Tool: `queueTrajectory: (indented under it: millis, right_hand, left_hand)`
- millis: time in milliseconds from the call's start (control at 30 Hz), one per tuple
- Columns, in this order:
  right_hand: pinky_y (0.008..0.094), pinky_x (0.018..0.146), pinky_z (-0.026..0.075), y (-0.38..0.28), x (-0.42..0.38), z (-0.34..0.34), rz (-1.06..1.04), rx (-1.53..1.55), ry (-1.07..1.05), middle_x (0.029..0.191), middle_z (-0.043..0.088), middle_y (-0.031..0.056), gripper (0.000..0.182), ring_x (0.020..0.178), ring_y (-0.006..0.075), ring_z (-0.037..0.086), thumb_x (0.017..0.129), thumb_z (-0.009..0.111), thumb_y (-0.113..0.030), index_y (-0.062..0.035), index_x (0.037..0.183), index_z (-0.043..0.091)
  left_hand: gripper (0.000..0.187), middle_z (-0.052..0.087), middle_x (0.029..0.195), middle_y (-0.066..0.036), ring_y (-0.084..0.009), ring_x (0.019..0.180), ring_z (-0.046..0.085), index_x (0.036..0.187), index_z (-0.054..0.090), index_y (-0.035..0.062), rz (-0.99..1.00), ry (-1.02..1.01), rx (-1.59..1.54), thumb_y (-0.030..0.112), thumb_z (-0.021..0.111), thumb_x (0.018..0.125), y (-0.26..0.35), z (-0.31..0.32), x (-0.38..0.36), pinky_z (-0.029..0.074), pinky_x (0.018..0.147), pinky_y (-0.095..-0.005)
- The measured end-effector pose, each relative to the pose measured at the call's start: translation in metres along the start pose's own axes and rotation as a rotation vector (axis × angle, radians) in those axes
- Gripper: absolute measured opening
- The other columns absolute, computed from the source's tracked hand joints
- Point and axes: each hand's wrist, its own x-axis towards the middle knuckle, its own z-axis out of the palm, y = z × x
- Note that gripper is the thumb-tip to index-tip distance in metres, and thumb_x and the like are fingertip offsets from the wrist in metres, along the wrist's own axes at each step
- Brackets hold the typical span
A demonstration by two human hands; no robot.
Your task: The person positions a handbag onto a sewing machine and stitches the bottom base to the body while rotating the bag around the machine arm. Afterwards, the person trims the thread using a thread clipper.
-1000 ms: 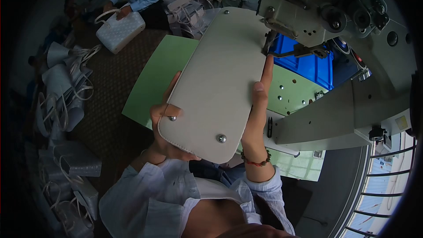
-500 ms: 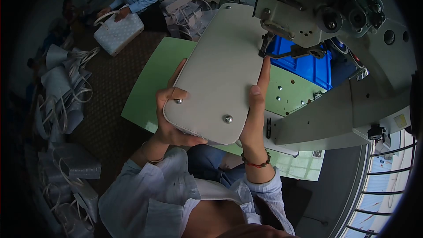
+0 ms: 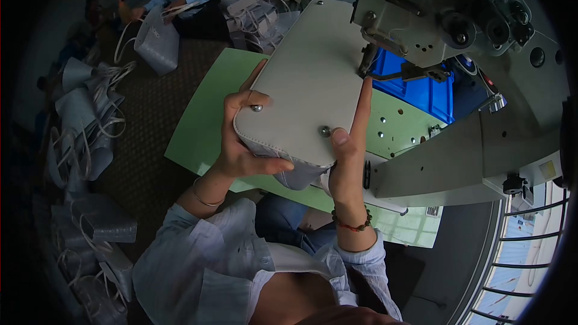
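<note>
Sewing machine (image 3: 481, 54) fills upper right, grey-white head overhanging the pale green worktop (image 3: 205, 126). Blue bin (image 3: 421, 90) sits behind the needle area, under the machine arm. White bag panel (image 3: 301, 84) is held up flat above the worktop, far end reaching toward the machine head, near end curling under at the bottom edge. Two metal studs on the near end, one by each thumb. Left hand (image 3: 244, 144) grips the panel's near-left corner, thumb on top beside a stud, fingers wrapped underneath. Right hand (image 3: 346, 156) grasps the right edge, thumb near the other stud, index finger stretched along the edge toward the presser foot. Beaded bracelet (image 3: 352, 225) on right wrist. Co-worker in blue shirt, top left, holds a white bag (image 3: 155, 39). More white bags (image 3: 84, 114) piled on the floor at left.
</note>
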Motion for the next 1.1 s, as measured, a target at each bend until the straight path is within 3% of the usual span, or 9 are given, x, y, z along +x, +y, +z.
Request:
queueTrajectory:
  millis: [200, 500, 833, 1100]
  right_hand:
    - [0.0415, 0.114, 0.025, -0.003, 0.001, 0.002, 0.032, 0.01, 0.008, 0.15, 0.024, 0.0254, 0.102, 0.138, 0.0334, 0.031, 0.08, 0.064, -0.026, 0.0061, 0.152, 0.0]
    - [0.0399, 0.106, 0.036, 0.001, 0.009, 0.004, 0.066, -0.055, 0.114, 0.139, 0.036, 0.0227, 0.096, 0.126, 0.0304, 0.043, 0.08, 0.066, -0.019, 0.007, 0.151, 0.008]
    - [0.0387, 0.1, 0.043, 0.012, 0.022, 0.009, 0.056, -0.055, 0.184, 0.133, 0.043, 0.022, 0.097, 0.118, 0.029, 0.051, 0.077, 0.072, -0.018, 0.0042, 0.151, 0.013]
    - [0.0357, 0.093, 0.048, 0.024, 0.038, 0.014, -0.008, -0.049, 0.279, 0.127, 0.052, 0.0221, 0.103, 0.11, 0.028, 0.058, 0.069, 0.083, -0.023, 0.0057, 0.147, 0.022]
  left_hand:
    - [0.09, 0.027, 0.151, -0.025, -0.0286, 0.13, 0.042, 0.125, 0.039, 0.0063, 0.027, -0.014, -0.033, 0.028, 0.094, 0.058, -0.01, -0.001, 0.012, 0.038, 0.105, -0.0394]
    - [0.088, 0.026, 0.152, -0.022, -0.0252, 0.128, 0.043, 0.126, 0.039, 0.0065, -0.003, -0.019, 0.028, 0.026, 0.093, 0.06, -0.018, 0.001, 0.024, 0.038, 0.105, -0.0377]
    - [0.085, 0.035, 0.145, -0.021, -0.0293, 0.135, 0.036, 0.125, 0.04, 0.006, -0.037, 0.003, 0.05, 0.028, 0.092, 0.062, -0.031, -0.001, 0.037, 0.031, 0.11, -0.0422]
    - [0.082, 0.038, 0.142, -0.021, -0.0308, 0.139, 0.032, 0.125, 0.041, 0.0047, -0.071, 0.027, 0.034, 0.027, 0.09, 0.063, -0.037, 0.003, 0.047, 0.027, 0.112, -0.0427]
